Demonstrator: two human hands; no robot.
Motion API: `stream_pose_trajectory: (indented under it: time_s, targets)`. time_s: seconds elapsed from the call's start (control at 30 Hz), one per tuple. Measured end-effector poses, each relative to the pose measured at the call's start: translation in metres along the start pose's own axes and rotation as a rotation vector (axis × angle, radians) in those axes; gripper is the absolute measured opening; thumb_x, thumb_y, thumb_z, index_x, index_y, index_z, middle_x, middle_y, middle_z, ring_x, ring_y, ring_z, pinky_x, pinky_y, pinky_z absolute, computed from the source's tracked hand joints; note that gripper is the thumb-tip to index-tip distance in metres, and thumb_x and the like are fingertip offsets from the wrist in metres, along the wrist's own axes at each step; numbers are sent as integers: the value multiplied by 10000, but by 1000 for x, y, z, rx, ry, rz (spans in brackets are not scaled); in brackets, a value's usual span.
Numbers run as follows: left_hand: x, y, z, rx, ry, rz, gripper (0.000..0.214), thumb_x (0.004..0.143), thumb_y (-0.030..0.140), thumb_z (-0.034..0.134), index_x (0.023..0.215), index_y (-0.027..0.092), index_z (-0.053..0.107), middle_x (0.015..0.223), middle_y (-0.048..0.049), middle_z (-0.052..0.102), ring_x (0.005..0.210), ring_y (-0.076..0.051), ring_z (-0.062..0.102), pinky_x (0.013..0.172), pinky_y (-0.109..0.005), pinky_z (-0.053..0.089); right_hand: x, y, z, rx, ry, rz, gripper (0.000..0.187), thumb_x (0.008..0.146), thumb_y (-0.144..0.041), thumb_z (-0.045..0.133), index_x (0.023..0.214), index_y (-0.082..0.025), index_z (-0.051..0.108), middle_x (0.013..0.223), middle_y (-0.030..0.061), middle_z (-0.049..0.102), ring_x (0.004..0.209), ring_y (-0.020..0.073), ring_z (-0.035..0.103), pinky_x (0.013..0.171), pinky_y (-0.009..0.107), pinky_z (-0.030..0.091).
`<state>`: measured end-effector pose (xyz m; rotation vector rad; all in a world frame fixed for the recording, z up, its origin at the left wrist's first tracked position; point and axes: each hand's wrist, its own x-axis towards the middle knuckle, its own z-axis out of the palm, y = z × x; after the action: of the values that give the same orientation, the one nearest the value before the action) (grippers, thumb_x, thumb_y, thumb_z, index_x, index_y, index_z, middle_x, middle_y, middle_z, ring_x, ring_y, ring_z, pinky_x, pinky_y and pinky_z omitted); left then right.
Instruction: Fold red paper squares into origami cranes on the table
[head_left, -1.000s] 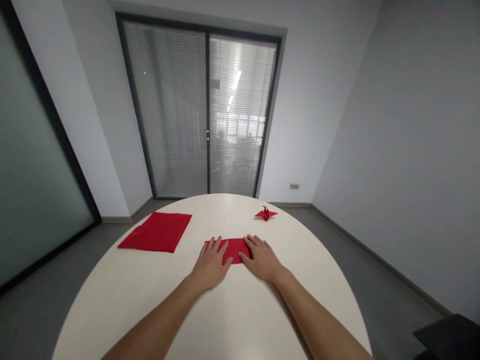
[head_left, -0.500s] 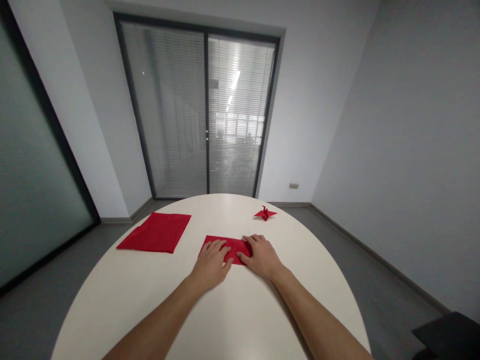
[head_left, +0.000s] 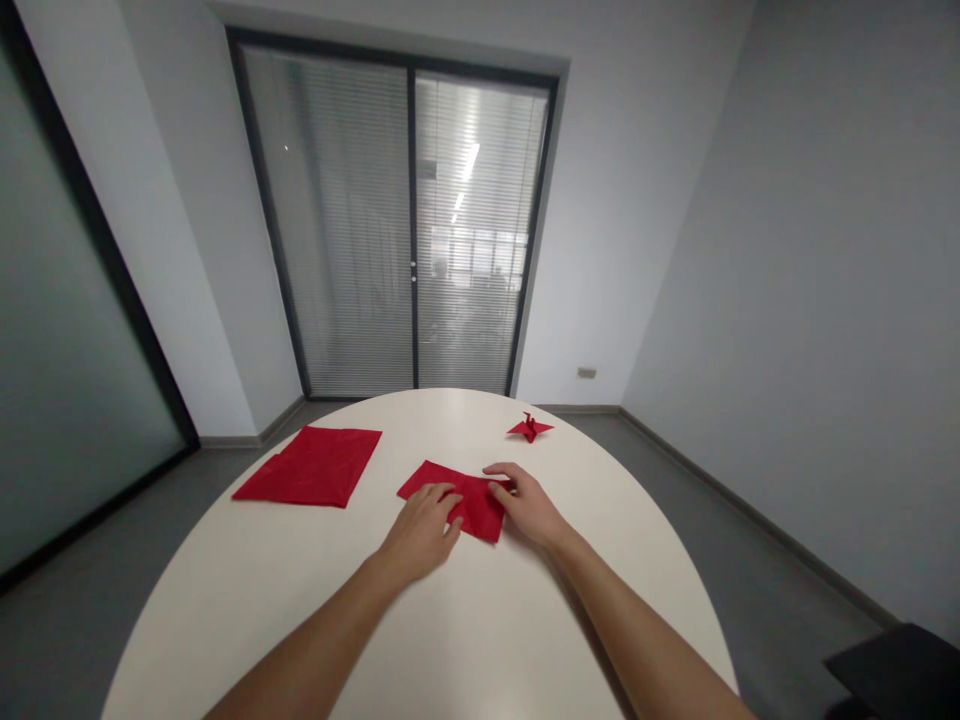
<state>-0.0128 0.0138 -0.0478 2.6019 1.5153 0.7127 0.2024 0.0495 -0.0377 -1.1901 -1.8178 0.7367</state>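
Red paper [head_left: 477,508], between the hands on the surface [head_left: 450,640], seems light and easily creased, best held by its edges; the left hand [head_left: 421,528] rests a spread grip there, but whether the right hand [head_left: 529,508] pinches I cannot tell.

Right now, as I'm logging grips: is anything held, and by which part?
A grip can't be confirmed: the right hand is at the far right corner of the middle red sheet; the left hand lies across its near left edge.
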Motion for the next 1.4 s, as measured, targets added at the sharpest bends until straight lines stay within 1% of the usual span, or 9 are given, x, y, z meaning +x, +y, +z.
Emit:
stream_pose_trajectory:
  time_s: [0.13, 0.23, 0.33, 0.43, 0.77, 1.0, 1.17, 1.27, 1.4]
  targets:
    - [-1, 0, -1, -41, 5, 11, 361, 937, 247, 473, 1231, 150, 660, 1315, -125, 619, 1229, -278, 545, 1085, -455, 419, 2, 8, -6, 201, -125, -21, 329, 859, -215, 453, 1096, -180, 679, 1099, 92, 715, 1040, 236, 645, 977, 419, 460]
    - [-3, -2, -5, -80, -19, 41, 372, 915, 224, 484, 1239, 161, 655, 1315, -122, 607, 1196, -275, 562, 1070, -453, 429, 2, 13, -13, 317, -204, -18, 379, 766, -137, 443, 1046, -175, 695, 1073, 92, 730, 1044, 235, 656, 988, 427, 462]
    - [-4, -6, -11, -118, -72, 61, 421, 878, 197, 502, 1278, 174, 632, 1324, -118, 582, 1184, -268, 561, 1075, -443, 424, 1, 14, -18, 362, -276, 10, 453, 665, -89, 455, 1028, -173, 712, 1106, 92, 733, 1058, 241, 662, 988, 429, 473]
    - [-6, -11, -15, -150, -122, 74, 474, 853, 197, 524, 1320, 174, 603, 1362, -126, 540, 1237, -274, 526, 1098, -424, 406, -2, 10, -21, 362, -319, -1, 472, 651, -74, 480, 1047, -176, 717, 1150, 88, 726, 1080, 243, 660, 998, 424, 477]
    - [-7, -10, -20, -227, -100, 96, 476, 852, 380, 624, 1294, 205, 602, 1312, -120, 572, 1188, -279, 550, 1049, -401, 425, -3, 7, -21, 207, -249, -38, 246, 882, -350, 618, 1026, -176, 717, 1024, 86, 745, 932, 229, 676, 888, 389, 506]
    - [0, -11, -20, -227, -33, 18, 176, 911, 281, 536, 989, 185, 661, 1019, -82, 691, 954, -237, 612, 840, -338, 453, -4, -2, -26, 129, -224, -40, 281, 902, -425, 609, 938, -165, 711, 950, 85, 739, 898, 234, 657, 844, 368, 493]
    - [4, -10, -18, -259, -30, -78, 209, 942, 283, 472, 819, 183, 608, 816, -46, 659, 748, -192, 592, 670, -289, 400, -7, -12, -26, 154, -243, -67, 295, 861, -392, 670, 1059, -177, 702, 1080, 92, 727, 1019, 254, 648, 951, 411, 473]
    - [5, -8, -17, -319, -29, -105, 226, 948, 288, 464, 793, 184, 591, 765, -29, 646, 692, -174, 582, 645, -278, 394, -8, -16, -24, 211, -304, -92, 394, 836, -382, 698, 1183, -195, 675, 1198, 100, 694, 1100, 269, 626, 977, 432, 472]
    - [5, -6, -15, -401, -12, -110, 189, 942, 274, 480, 867, 177, 625, 817, -43, 684, 727, -176, 611, 691, -285, 440, -9, -17, -19, 190, -328, -137, 335, 872, -379, 653, 1150, -200, 703, 1182, 85, 702, 1081, 262, 631, 988, 421, 466]
